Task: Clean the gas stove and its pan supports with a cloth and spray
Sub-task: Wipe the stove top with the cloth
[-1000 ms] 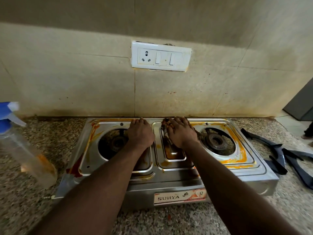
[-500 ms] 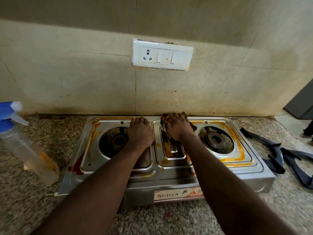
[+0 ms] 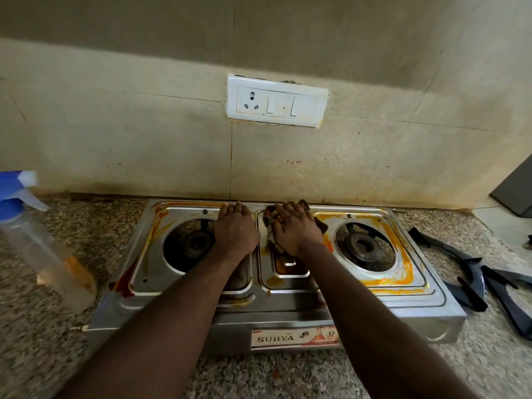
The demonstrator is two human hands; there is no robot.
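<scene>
A steel two-burner gas stove [image 3: 431, 306] smeared with orange and red stains sits on the granite counter. My right hand [image 3: 296, 230] presses a dirty brown cloth [image 3: 320, 224] onto the stove's middle panel near its back edge. My left hand [image 3: 234, 230] lies flat on the stove top beside the left burner [image 3: 195, 244], holding nothing. The right burner [image 3: 364, 246] is uncovered. Two dark pan supports [image 3: 472, 272] lie on the counter to the right of the stove. A clear spray bottle [image 3: 46, 246] with a blue trigger head stands at the left.
A tiled wall with a white socket and switch plate [image 3: 277, 100] rises right behind the stove. Speckled granite counter [image 3: 288, 378] runs in front and on both sides. A dark object [image 3: 515, 191] stands at the far right edge.
My right hand with the cloth has slid from the middle panel's centre toward the stove's back edge. My left hand stays in place.
</scene>
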